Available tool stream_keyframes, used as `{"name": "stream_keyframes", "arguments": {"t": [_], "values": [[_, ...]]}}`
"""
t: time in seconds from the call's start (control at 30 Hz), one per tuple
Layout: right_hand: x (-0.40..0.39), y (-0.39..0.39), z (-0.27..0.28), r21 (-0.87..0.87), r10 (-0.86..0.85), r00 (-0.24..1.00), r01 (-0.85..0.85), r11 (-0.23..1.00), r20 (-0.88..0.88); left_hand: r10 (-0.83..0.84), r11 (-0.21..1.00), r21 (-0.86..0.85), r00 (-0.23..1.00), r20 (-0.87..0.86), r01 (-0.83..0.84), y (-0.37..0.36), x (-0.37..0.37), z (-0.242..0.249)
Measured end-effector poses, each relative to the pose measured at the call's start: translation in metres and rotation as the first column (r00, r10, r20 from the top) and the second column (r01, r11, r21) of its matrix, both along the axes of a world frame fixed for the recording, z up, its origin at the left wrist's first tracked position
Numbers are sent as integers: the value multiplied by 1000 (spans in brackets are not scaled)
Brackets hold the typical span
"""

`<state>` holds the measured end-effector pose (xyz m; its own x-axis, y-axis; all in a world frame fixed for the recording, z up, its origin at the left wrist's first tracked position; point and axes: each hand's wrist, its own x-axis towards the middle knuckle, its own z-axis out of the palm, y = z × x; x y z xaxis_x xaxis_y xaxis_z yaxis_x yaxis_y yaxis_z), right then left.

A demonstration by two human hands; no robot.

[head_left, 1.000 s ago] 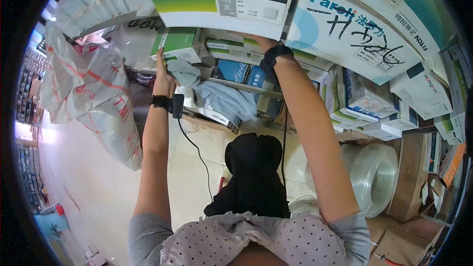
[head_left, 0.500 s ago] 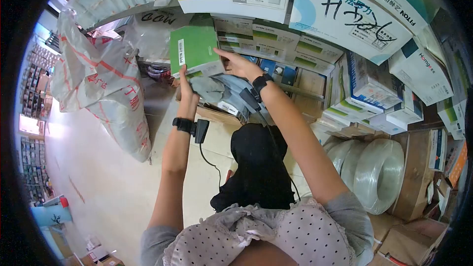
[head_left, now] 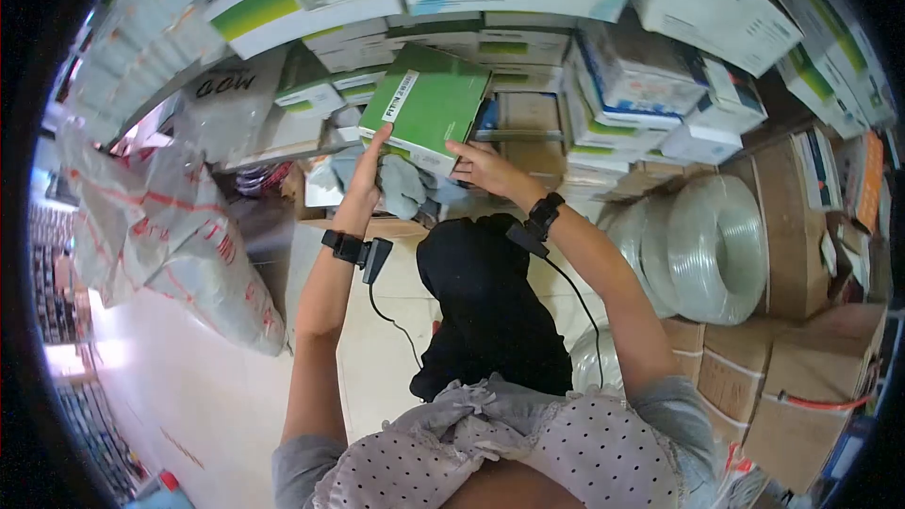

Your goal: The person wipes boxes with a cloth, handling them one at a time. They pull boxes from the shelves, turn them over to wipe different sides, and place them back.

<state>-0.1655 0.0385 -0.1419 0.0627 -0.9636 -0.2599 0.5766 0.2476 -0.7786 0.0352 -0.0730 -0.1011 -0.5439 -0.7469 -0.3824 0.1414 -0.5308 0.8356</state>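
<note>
Both hands hold a flat green box (head_left: 429, 106) with a white label strip, tilted in front of the shelves. My left hand (head_left: 366, 181) grips its lower left edge and also pinches a grey-blue cloth (head_left: 401, 184) that hangs below the box. My right hand (head_left: 483, 170) holds the box's lower right corner. Each wrist wears a black band with a cable.
Shelves (head_left: 528, 137) packed with white, green and blue cartons (head_left: 650, 61) fill the top. Coils of clear tubing (head_left: 702, 245) and brown cardboard boxes (head_left: 801, 386) stand at right. Large plastic bags (head_left: 179, 236) hang at left over a pale tiled floor (head_left: 226, 386).
The green box has come off the shelf and moved down and to the right, now in both hands. My right hand dropped from the high shelf to the box.
</note>
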Motion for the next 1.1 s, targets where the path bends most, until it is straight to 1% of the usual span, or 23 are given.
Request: {"name": "stream_keyframes", "arguments": {"t": [0.07, 0.1, 0.17, 0.3, 0.4, 0.43, 0.47, 0.53, 0.6, 0.63, 0.7, 0.73, 0.77, 0.8, 0.87, 0.9, 0.97, 1.0, 1.03, 1.07, 1.1], "values": [[-10, 16, -5, 27, -36, 995, 38, 999, -93, -51, 997, 61, 999, -1, 51, 10, -11, -8], [-18, 21, -3, 48, -53, 993, 58, 997, -103, -75, 994, 76, 997, 3, 74, 15, -15, -14], [-29, 32, -2, 104, -82, 993, 91, 990, -89, -126, 987, 104, 992, 9, 125, 23, -30, -29], [-52, 48, -26, 233, -172, 982, 185, 955, -74, -255, 946, 220, 966, 48, 239, 40, -53, -31], [-72, 56, -22, 260, -206, 978, 210, 943, -42, -287, 934, 248, 954, 87, 258, 49, -69, -37], [-80, 56, -25, 243, -228, 973, 227, 943, -28, -318, 924, 246, 945, 74, 292, 49, -73, -37], [-87, 53, -27, 226, -247, 969, 244, 943, -12, -359, 916, 239, 925, 125, 324, 51, -76, -38], [-92, 56, -17, 206, -259, 966, 250, 946, 18, -431, 896, 224, 873, 228, 383, 58, -82, -22], [-97, 65, -3, 198, -243, 969, 231, 953, 43, -466, 885, 184, 819, 334, 428, 57, -78, -36], [-97, 65, -2, 223, -255, 967, 244, 944, 21, -480, 876, 167, 789, 384, 452, 56, -74, -42], [-97, 68, -3, 285, -276, 961, 271, 919, -24, -532, 801, -29, 732, 425, 599, 49, -56, -46], [-98, 65, -18, 208, -372, 891, 428, 880, -259, -551, 740, -127, 703, 449, 661, 46, -47, -41], [-102, 58, -47, 89, -456, 756, 555, 827, -470, -541, 723, -180, 709, 453, 667, 47, -40, -24], [-102, 56, -64, -55, -521, 566, 642, 765, -639, -512, 740, -226, 749, 421, 633, 48, -35, -13], [-84, 71, -24, -326, -649, 375, 636, 700, -662, -446, 770, -315, 821, 356, 554, 47, -26, 7], [-76, 74, 6, -457, -712, 277, 606, 650, -646, -318, 783, -402, 861, 397, 474, 49, -30, 19], [-63, 72, 44, -397, -562, 549, 400, 826, -619, -162, 738, -610, 953, 256, 289, 57, -50, 44], [-48, 73, 75, -246, -417, 750, 337, 909, -513, -92, 697, -693, 981, 170, 186, 61, -63, 54], [-34, 75, 106, -82, -264, 887, 251, 964, -379, -56, 726, -683, 996, 65, 85, 63, -80, 64], [-27, 71, 107, -89, -221, 948, 206, 975, -230, -14, 752, -659, 999, -37, -14, 65, -95, 70], [-23, 66, 105, -97, -170, 983, 163, 982, -72, -10, 768, -639, 996, -86, -47, 68, -106, 74]]}}
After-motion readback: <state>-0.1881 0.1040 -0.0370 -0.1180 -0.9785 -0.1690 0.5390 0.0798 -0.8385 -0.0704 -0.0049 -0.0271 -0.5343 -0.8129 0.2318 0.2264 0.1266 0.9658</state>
